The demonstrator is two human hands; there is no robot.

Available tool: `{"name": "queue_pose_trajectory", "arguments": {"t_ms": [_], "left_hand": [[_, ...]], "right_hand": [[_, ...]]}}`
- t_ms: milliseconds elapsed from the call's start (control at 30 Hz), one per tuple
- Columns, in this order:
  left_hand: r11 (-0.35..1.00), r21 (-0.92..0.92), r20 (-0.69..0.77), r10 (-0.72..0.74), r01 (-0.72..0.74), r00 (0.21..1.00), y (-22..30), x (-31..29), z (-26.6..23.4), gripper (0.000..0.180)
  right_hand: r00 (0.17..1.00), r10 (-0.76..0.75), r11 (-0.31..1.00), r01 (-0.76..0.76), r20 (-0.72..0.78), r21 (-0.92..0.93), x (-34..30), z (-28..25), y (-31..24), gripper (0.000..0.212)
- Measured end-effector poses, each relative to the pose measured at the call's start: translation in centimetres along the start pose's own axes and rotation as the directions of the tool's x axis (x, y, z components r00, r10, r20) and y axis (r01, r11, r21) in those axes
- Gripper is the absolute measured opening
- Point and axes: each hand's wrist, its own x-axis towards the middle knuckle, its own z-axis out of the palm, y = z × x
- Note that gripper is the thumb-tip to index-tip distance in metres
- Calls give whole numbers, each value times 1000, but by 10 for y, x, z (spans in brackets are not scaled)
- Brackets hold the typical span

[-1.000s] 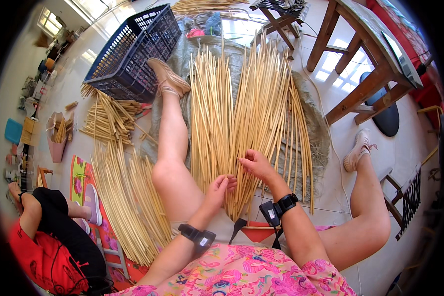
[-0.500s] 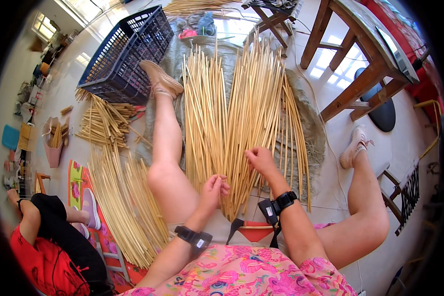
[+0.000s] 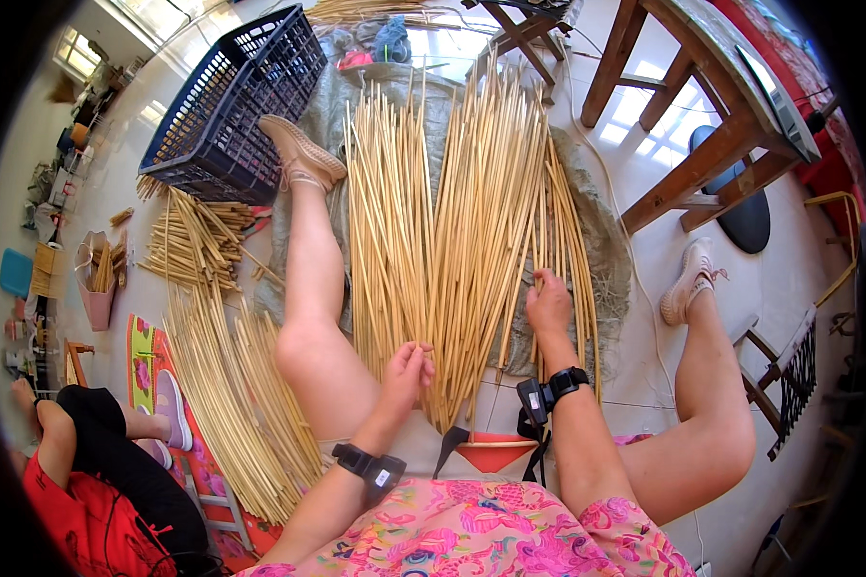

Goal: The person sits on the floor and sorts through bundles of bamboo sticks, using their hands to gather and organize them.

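Across the middle of the frame, from my remote seat, I see long pale sticks (image 3: 481, 212) fanned in two thick bundles, with a thinner row at their right. They lie on a wrinkled grey sheet (image 3: 608, 260) spread over shiny white floor (image 3: 625, 385) tiles. Low in the centre, my left hand (image 3: 409, 373) is near the sticks' lower ends, its fingers drawn together; I cannot tell whether one is pinched there. My right hand (image 3: 548, 303), right of centre, has bent fingers beside the thinner row, and I cannot make out whether it grips anything.

At the upper left stands a dark blue basket (image 3: 231, 106), with a pile of short sticks (image 3: 197, 245) below it and another spread of long sticks (image 3: 236, 404) farther down. A pink bin (image 3: 95, 298) stands at the left, and a person in a red top (image 3: 77, 519) sits at the lower left. The upper right has a wooden desk (image 3: 719, 53), with a folding stool (image 3: 524, 43) left of it. A pale cord (image 3: 601, 159) trails across the tiles, which reflect bright window light.
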Motion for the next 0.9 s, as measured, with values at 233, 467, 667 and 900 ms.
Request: {"name": "queue_pose_trajectory", "arguments": {"t_ms": [233, 467, 667, 900], "left_hand": [[1000, -5, -8, -3, 2, 1000, 0, 1, 1, 20], [1000, -7, -7, 9, -9, 1000, 0, 0, 0, 20], [1000, 8, -12, 3, -3, 1000, 2, -2, 0, 20], [1000, 16, -2, 0, 0, 1000, 1, -1, 0, 21]], "right_hand": [[967, 250, 967, -246, -57, 70, 9, -5, 20, 24], [917, 328, 945, -322, -227, 65, 12, -17, 34, 29], [913, 338, 935, -352, -227, -27, 11, -27, 41, 31], [956, 207, 973, -224, -207, -60, 4, -24, 30, 32]]}}
